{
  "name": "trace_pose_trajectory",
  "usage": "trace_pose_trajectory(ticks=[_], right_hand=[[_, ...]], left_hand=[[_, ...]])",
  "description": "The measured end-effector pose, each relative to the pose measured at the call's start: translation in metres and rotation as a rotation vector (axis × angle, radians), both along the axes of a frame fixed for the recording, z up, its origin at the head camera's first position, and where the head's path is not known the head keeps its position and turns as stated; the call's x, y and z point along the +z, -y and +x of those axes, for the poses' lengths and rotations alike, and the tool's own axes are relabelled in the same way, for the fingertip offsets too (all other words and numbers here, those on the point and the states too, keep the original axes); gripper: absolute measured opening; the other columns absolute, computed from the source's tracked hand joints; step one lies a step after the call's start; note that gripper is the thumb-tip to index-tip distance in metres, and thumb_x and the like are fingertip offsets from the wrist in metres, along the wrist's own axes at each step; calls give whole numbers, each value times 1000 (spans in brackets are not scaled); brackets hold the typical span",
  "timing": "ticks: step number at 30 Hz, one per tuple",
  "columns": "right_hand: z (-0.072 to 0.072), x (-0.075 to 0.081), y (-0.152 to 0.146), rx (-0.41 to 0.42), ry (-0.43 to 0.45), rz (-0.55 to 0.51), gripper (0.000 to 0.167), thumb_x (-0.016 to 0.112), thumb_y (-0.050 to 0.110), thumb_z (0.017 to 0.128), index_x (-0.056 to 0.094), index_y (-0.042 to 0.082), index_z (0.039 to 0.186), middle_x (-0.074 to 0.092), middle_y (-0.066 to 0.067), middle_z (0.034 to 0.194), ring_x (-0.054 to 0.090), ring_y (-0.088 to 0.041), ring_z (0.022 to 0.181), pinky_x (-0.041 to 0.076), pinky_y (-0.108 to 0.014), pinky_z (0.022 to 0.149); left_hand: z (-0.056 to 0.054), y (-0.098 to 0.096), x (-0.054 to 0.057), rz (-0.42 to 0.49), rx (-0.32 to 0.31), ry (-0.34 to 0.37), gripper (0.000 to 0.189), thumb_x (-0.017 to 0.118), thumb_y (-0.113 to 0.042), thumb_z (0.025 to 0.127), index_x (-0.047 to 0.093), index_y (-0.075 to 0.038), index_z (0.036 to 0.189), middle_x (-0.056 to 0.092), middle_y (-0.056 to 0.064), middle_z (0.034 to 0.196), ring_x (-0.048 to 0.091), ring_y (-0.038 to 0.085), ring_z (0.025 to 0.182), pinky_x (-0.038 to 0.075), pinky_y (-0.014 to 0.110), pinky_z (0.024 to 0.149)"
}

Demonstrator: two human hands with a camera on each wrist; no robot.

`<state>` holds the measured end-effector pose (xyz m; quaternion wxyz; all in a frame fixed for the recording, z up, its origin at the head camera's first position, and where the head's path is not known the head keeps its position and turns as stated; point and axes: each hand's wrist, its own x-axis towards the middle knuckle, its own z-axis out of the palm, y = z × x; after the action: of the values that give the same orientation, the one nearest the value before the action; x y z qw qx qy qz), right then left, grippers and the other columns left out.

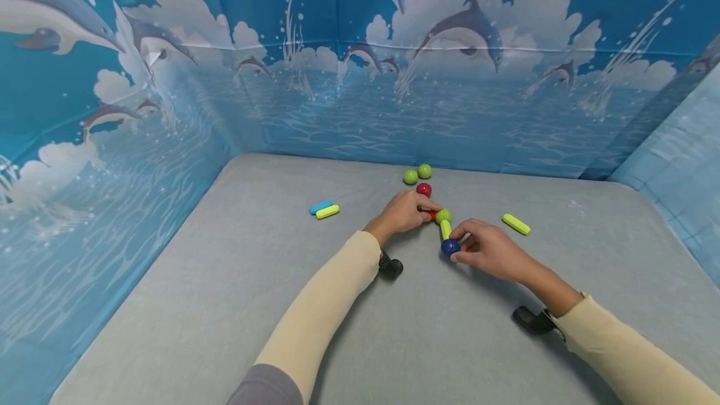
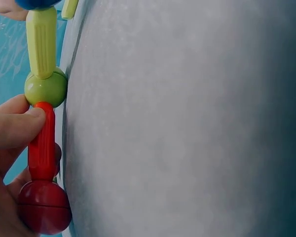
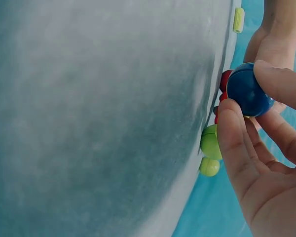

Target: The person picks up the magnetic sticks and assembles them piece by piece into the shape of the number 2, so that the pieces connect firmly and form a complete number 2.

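A chain of balls and bars lies between the two hands. My left hand (image 1: 402, 212) pinches its red bar (image 2: 42, 143) between thumb and fingers. At one end of that bar is a red ball (image 2: 44, 207), close to the palm; at the other, a green ball (image 1: 443, 216). From the green ball a yellow bar (image 1: 445, 230) runs toward a blue ball (image 1: 450, 247). My right hand (image 1: 492, 250) holds this blue ball (image 3: 247, 91) by the thumb and fingertips. In the head view, the left fingers cover part of the red bar.
Two green balls (image 1: 410, 177) sit near the back edge, with a red ball (image 1: 424, 189) just in front. To the left lie a blue bar (image 1: 321, 207) and a yellow bar (image 1: 328, 212); another yellow bar (image 1: 516, 224) is at right. Dolphin-print curtains (image 1: 349, 111) border the grey table (image 1: 253, 255).
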<state>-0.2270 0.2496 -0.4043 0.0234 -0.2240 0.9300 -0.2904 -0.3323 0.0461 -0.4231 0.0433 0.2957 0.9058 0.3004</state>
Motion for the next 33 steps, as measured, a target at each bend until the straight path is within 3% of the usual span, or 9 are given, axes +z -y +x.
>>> trace_pose_trajectory(ticks=[12, 19, 26, 28, 33], right_hand=[[-8, 1, 1, 30, 52, 73, 32, 78, 16, 85, 63, 6, 112, 69, -11, 107, 68, -17, 89, 57, -31, 72], [-13, 0, 1, 52, 55, 99, 35, 77, 14, 86, 64, 4, 117, 69, -13, 112, 68, -20, 92, 58, -37, 76], [-15, -1, 1, 59, 64, 101, 32, 76, 15, 86, 65, 6, 115, 69, -13, 113, 69, -21, 93, 58, -36, 74], [-15, -2, 0, 57, 69, 91, 32, 76, 15, 86, 64, 6, 115, 69, -13, 113, 69, -20, 93, 58, -35, 74], [-17, -2, -2, 58, 73, 79, 31, 76, 15, 86, 64, 8, 114, 70, -11, 110, 68, -20, 93, 57, -33, 74]], left_hand=[[-2, -3, 2, -14, 1, 9, 31, 66, -16, 95, 72, -27, 123, 71, -5, 125, 65, 9, 113, 51, 20, 85], [-4, -5, 1, 17, 4, -4, 30, 66, -15, 95, 72, -27, 122, 72, -5, 123, 65, 7, 102, 44, 16, 74], [-5, -4, -1, 27, 13, 2, 31, 65, -14, 95, 72, -25, 123, 72, -3, 125, 65, 11, 101, 45, 18, 75], [-5, -2, -1, 27, 12, -5, 30, 64, -15, 96, 71, -23, 124, 71, -2, 124, 64, 13, 99, 46, 19, 73], [-6, 19, 8, 46, 14, -1, 31, 60, -18, 99, 68, -17, 129, 69, -1, 129, 64, 16, 110, 52, 23, 79]])
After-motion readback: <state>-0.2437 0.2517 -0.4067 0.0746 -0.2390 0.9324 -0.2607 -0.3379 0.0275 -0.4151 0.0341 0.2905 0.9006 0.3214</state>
